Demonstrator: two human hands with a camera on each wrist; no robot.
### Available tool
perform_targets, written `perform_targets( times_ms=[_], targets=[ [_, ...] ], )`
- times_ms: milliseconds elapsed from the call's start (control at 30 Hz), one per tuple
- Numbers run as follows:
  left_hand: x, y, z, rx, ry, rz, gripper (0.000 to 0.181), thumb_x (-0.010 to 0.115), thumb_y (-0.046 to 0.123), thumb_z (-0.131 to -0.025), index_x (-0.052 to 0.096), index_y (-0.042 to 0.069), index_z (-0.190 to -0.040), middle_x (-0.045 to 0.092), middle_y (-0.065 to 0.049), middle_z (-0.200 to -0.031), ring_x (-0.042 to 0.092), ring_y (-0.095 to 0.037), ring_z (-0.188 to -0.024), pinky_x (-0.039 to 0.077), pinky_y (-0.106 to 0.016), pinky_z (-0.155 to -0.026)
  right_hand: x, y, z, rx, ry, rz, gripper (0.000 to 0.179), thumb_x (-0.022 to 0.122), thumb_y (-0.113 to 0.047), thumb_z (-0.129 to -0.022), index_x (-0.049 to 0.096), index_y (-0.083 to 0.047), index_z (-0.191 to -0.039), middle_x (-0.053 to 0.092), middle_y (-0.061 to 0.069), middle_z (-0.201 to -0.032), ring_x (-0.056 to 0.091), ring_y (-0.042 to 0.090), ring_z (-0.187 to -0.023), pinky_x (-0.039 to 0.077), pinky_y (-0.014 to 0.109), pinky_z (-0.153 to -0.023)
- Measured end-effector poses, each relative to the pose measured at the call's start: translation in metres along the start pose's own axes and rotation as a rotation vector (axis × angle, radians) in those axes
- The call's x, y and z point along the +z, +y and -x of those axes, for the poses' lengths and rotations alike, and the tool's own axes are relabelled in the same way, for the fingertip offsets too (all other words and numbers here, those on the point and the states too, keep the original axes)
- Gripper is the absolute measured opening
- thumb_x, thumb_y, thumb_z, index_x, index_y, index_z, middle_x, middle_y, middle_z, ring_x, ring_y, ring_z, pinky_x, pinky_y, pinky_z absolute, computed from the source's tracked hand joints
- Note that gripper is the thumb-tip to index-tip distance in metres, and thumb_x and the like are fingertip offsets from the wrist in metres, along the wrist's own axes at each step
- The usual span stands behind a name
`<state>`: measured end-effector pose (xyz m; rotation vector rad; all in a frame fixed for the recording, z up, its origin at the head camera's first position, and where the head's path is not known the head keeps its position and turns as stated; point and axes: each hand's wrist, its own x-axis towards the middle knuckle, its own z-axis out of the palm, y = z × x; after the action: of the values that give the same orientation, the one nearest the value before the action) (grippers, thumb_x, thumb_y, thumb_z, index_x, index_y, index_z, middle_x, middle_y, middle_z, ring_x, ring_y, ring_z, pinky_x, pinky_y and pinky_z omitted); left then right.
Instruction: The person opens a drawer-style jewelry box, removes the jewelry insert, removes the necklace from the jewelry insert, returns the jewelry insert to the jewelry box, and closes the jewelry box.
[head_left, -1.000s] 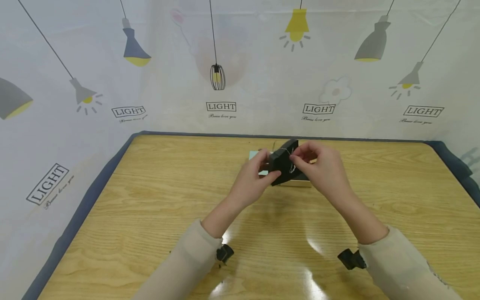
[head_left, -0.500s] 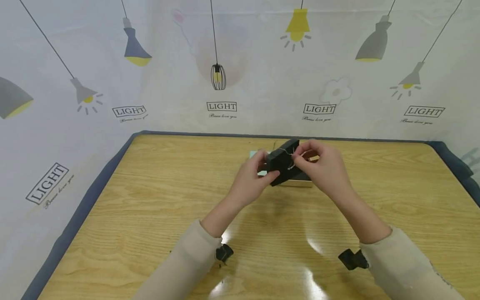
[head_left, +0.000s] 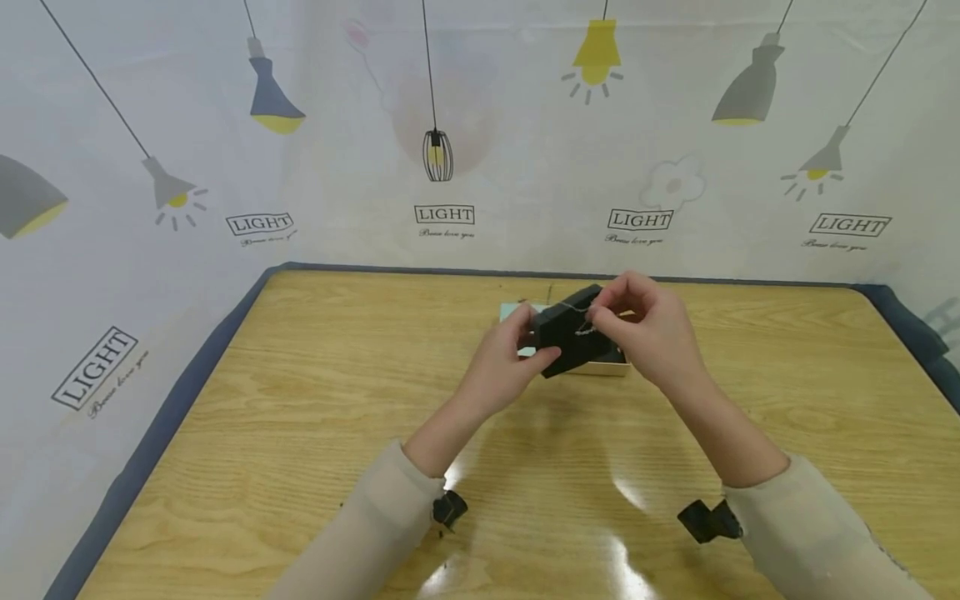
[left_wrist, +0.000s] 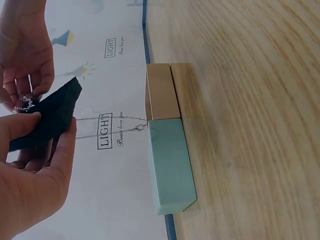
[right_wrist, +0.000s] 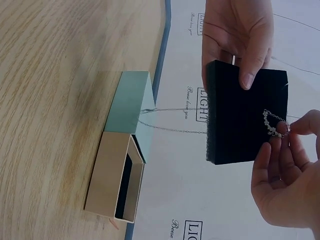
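Note:
In the head view my left hand (head_left: 498, 362) grips a black foam jewelry pad (head_left: 567, 335) by one edge, thumb on its flat face. My right hand (head_left: 656, 333) is at the pad's other side, thumb and forefinger pinching a silver necklace (right_wrist: 272, 125) whose sparkling part lies against the black face in the right wrist view. Two strands of its thin chain run from the pad's far edge down toward a mint-green box part (right_wrist: 127, 102). Whether they touch it, I cannot tell. The pad is tilted and held above the table.
Beside the mint part stands an open beige box (right_wrist: 111, 167) with a black interior, near the table's back. A wooden tabletop (head_left: 315, 433) lies under both arms. Behind it hangs a white cloth (head_left: 510, 167) printed with lamps.
The pad has turned so more of its flat face shows. My right hand has shifted slightly to the right with the chain, and my left hand stays nearly in place.

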<state>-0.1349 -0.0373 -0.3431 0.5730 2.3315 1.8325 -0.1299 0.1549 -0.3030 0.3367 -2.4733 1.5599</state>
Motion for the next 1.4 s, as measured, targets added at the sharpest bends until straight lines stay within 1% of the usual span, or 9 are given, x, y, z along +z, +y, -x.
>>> perform_targets(
  times_ms=[200, 367, 500, 767, 900, 1067, 1200, 1333, 1400],
  targets=[
    [0.000, 0.000, 0.000, -0.014, -0.011, -0.009, 0.018, 0.062, 0.003, -0.097, 0.052, 0.000, -0.111, 0.064, -0.020, -0.128, 0.065, -0.034, -0.120, 0.062, -0.035, -0.086, 0.000, 0.000, 0.000, 0.003, -0.017, -0.063, 0.008, 0.062, -0.005, -0.091, 0.057, 0.000, -0.088, 0.066, -0.015, -0.083, 0.066, 0.003, -0.081, 0.057, 0.015, -0.072],
    [-0.001, 0.000, 0.001, -0.013, -0.016, -0.039, 0.018, 0.061, 0.004, -0.097, 0.051, 0.000, -0.111, 0.064, -0.020, -0.128, 0.065, -0.034, -0.119, 0.062, -0.034, -0.084, -0.001, -0.001, 0.000, 0.014, -0.023, -0.085, 0.009, 0.062, -0.006, -0.092, 0.057, 0.000, -0.088, 0.066, -0.015, -0.084, 0.066, 0.003, -0.082, 0.056, 0.015, -0.073],
    [-0.001, -0.001, 0.002, -0.028, -0.029, -0.061, 0.017, 0.061, 0.005, -0.097, 0.052, 0.001, -0.112, 0.064, -0.019, -0.129, 0.064, -0.034, -0.120, 0.061, -0.033, -0.085, -0.002, -0.002, 0.001, 0.019, -0.029, -0.105, 0.008, 0.061, -0.006, -0.093, 0.057, 0.000, -0.089, 0.067, -0.015, -0.087, 0.066, 0.004, -0.085, 0.056, 0.015, -0.075],
    [-0.001, -0.001, 0.002, -0.049, -0.056, -0.075, 0.018, 0.061, 0.006, -0.098, 0.051, 0.001, -0.112, 0.062, -0.018, -0.132, 0.062, -0.034, -0.124, 0.060, -0.035, -0.087, -0.005, -0.004, 0.000, 0.013, -0.042, -0.208, 0.006, 0.058, -0.003, -0.094, 0.056, -0.001, -0.089, 0.071, -0.010, -0.091, 0.070, 0.006, -0.087, 0.057, 0.016, -0.082],
    [-0.001, -0.001, 0.002, -0.056, -0.068, -0.081, 0.018, 0.061, 0.006, -0.098, 0.052, 0.001, -0.112, 0.063, -0.018, -0.132, 0.062, -0.034, -0.124, 0.060, -0.035, -0.088, -0.007, -0.006, 0.000, 0.016, -0.041, -0.220, 0.008, 0.058, -0.006, -0.096, 0.057, -0.003, -0.089, 0.073, -0.010, -0.091, 0.071, 0.006, -0.086, 0.058, 0.016, -0.079],
    [-0.001, -0.002, 0.001, -0.063, -0.089, -0.093, 0.020, 0.062, 0.006, -0.097, 0.053, 0.001, -0.114, 0.064, -0.017, -0.127, 0.062, -0.034, -0.123, 0.059, -0.035, -0.089, -0.010, -0.007, -0.002, 0.010, -0.046, -0.236, 0.012, 0.059, -0.011, -0.099, 0.057, -0.003, -0.090, 0.073, -0.009, -0.090, 0.071, 0.006, -0.086, 0.059, 0.017, -0.075],
    [0.000, -0.003, 0.002, -0.061, -0.101, -0.113, 0.021, 0.063, 0.006, -0.097, 0.054, 0.001, -0.115, 0.065, -0.017, -0.123, 0.064, -0.032, -0.120, 0.058, -0.033, -0.087, -0.014, -0.007, -0.004, 0.001, -0.053, -0.286, 0.011, 0.059, -0.011, -0.099, 0.059, -0.005, -0.091, 0.073, -0.008, -0.090, 0.071, 0.006, -0.085, 0.059, 0.017, -0.075],
    [0.001, -0.005, 0.001, -0.057, -0.107, -0.134, 0.021, 0.064, 0.006, -0.096, 0.055, 0.002, -0.115, 0.066, -0.016, -0.118, 0.066, -0.031, -0.116, 0.057, -0.029, -0.082, -0.017, -0.009, -0.006, -0.005, -0.057, -0.358, 0.009, 0.059, -0.009, -0.099, 0.060, -0.006, -0.090, 0.073, -0.005, -0.090, 0.072, 0.007, -0.083, 0.060, 0.018, -0.075],
    [0.001, -0.005, 0.001, -0.057, -0.115, -0.133, 0.021, 0.064, 0.005, -0.095, 0.056, 0.002, -0.114, 0.066, -0.017, -0.117, 0.066, -0.032, -0.115, 0.056, -0.028, -0.080, -0.019, -0.010, -0.007, -0.006, -0.055, -0.369, 0.009, 0.059, -0.008, -0.099, 0.060, -0.006, -0.090, 0.073, -0.004, -0.090, 0.072, 0.007, -0.083, 0.060, 0.018, -0.076]
  ],
)
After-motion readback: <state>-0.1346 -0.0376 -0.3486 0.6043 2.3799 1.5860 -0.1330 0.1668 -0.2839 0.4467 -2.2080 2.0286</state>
